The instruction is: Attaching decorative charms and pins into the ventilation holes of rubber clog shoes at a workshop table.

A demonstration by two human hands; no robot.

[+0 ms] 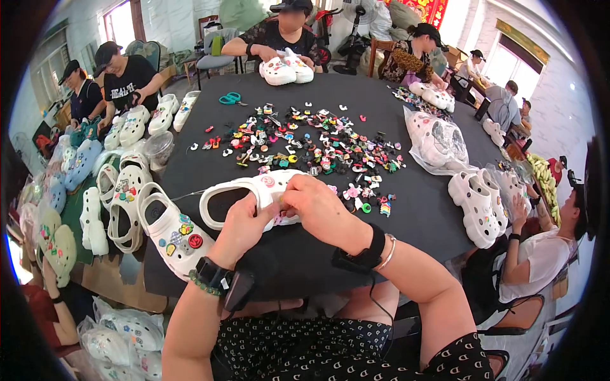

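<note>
A white foam clog [216,198] lies sideways on the black table in front of me, its dark opening to the left and a pink round charm [267,181] on its upper. My left hand [243,227] grips this clog near the heel strap. Fingertips pinched together, my right hand [321,204] meets my left thumb over the clog's upper; whatever small piece is between them is hidden. Left of it rests a second white clog [166,219] with several colourful charms. Beyond my hands spreads a pile of small shoe charms [318,136].
Green-handled scissors [232,98] lie at the far left of the table [254,273]. More white clogs [130,184] crowd the left side. A plastic-wrapped pair [437,141] and bare clogs [476,206] stand at right. Across the table a person [289,35] holds white clogs; others work nearby.
</note>
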